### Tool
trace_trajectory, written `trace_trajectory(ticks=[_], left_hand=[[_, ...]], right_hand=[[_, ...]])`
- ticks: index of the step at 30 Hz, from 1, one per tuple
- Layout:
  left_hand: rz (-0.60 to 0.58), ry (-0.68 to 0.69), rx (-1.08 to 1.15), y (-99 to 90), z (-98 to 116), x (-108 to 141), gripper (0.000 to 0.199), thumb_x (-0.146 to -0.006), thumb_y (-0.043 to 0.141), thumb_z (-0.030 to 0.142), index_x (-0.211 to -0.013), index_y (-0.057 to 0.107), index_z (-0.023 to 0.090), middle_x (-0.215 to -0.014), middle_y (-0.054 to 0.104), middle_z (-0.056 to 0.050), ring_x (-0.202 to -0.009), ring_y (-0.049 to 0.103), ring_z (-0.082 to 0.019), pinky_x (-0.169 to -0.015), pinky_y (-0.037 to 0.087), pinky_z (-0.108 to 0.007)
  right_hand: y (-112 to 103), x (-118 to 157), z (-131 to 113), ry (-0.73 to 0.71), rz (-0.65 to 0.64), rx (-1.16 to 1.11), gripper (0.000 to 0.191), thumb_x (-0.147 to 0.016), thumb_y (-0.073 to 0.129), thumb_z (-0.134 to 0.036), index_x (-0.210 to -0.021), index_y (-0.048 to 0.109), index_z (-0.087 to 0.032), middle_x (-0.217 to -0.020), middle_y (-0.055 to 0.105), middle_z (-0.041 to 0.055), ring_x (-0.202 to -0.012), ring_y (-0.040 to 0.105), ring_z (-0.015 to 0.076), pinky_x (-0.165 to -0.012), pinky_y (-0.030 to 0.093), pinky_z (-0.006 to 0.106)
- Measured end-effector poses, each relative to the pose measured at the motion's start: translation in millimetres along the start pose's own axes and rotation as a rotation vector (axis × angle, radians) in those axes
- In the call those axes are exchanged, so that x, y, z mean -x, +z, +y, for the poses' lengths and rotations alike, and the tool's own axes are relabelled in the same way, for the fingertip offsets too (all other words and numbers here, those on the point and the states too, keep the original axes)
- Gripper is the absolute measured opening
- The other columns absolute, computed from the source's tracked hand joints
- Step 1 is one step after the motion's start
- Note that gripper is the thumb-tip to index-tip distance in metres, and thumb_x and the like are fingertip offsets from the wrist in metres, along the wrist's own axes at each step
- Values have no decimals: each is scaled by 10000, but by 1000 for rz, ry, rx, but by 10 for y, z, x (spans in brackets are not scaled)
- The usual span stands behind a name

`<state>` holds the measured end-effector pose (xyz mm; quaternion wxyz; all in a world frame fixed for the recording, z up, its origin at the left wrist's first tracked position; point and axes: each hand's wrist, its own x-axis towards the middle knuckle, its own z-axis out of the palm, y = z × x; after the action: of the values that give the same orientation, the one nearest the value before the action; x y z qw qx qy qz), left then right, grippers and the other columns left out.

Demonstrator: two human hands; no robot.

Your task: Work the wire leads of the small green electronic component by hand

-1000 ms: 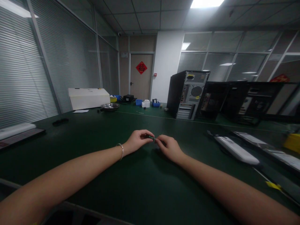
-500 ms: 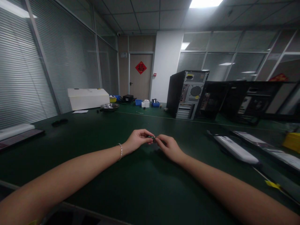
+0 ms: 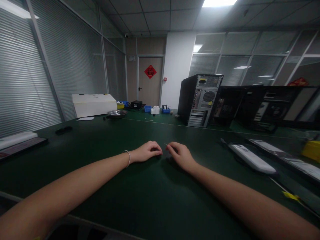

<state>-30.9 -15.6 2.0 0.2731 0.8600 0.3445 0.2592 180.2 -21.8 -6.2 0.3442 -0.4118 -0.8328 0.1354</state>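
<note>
Over the middle of the dark green tabletop [image 3: 155, 200], my left hand [image 3: 147, 151] is curled, thumb and fingertips together. Whatever lies in its pinch is hidden from this angle. A bracelet circles that wrist. Just to its right, my right hand [image 3: 180, 154] is closed in a pinch. From its fingertips a tiny thin light-coloured sliver [image 3: 165, 144] sticks out to the left, too small to name. A narrow gap separates the fingertips of the two hands.
A black computer tower [image 3: 200, 100] stands at the back right. Nearer on the right lies a long white device [image 3: 251, 158]. A metal bowl [image 3: 117, 114] and a white box [image 3: 95, 105] sit at the back left, with blue bins [image 3: 147, 109] behind.
My hands have come apart; they were together at a small green and dark piece that no longer shows. My left hand has turned knuckles up, and a thin sliver now shows at my right fingertips.
</note>
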Motion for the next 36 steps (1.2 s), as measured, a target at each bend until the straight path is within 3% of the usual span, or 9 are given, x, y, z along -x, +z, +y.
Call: trace_trajectory(ticks=[3, 8, 14, 21, 31, 36], left_hand=[[-29, 70, -137, 19, -14, 0, 246, -882, 468, 336, -904, 676, 207, -925, 610, -36, -959, 514, -189, -880, 366, -307], [-37, 94, -159, 52, -45, -10, 266, -908, 416, 318, -965, 656, 217, -946, 610, -34, -952, 515, -181, -882, 363, -301], [36, -31, -54, 1, -20, -7, 273, -884, 442, 367, -1012, 590, 177, -962, 593, -46, -886, 553, -178, -787, 426, -286], [-53, -113, -216, -139, 63, 35, 494, -611, 689, 553, -934, 610, 188, -958, 542, -44, -881, 519, -225, -690, 418, -291], [-93, -74, -118, -81, 87, 42, 446, -654, 693, 469, -1003, 620, 201, -981, 534, -42, -899, 528, -217, -734, 434, -310], [-32, -102, 16, -98, 31, 34, 412, -659, 712, 350, -1020, 607, 182, -974, 547, -44, -876, 546, -194, -741, 456, -313]], right_hand=[[4, -3, -10, 2, -21, 26, 272, -888, 406, -337, -819, 629, -197, -811, 633, 26, -748, 554, 158, -643, 383, 241], [-10, -5, -49, 13, -68, 63, 264, -886, 412, -331, -829, 634, -202, -832, 635, 28, -760, 555, 159, -647, 385, 240], [-66, -10, -80, 38, -171, 50, 214, -854, 465, -317, -961, 623, -221, -921, 636, 30, -815, 559, 167, -666, 403, 247], [-76, -84, -23, -23, -320, 126, 306, -775, 579, -306, -1075, 604, -251, -958, 636, 31, -811, 565, 180, -647, 405, 253], [-50, -104, -9, -39, -303, 124, 184, -776, 594, -300, -937, 649, -230, -805, 640, 21, -690, 566, 153, -565, 377, 228], [-25, -76, 5, -29, -251, 126, 180, -783, 582, -308, -922, 642, -212, -810, 639, 26, -692, 566, 158, -566, 386, 234]])
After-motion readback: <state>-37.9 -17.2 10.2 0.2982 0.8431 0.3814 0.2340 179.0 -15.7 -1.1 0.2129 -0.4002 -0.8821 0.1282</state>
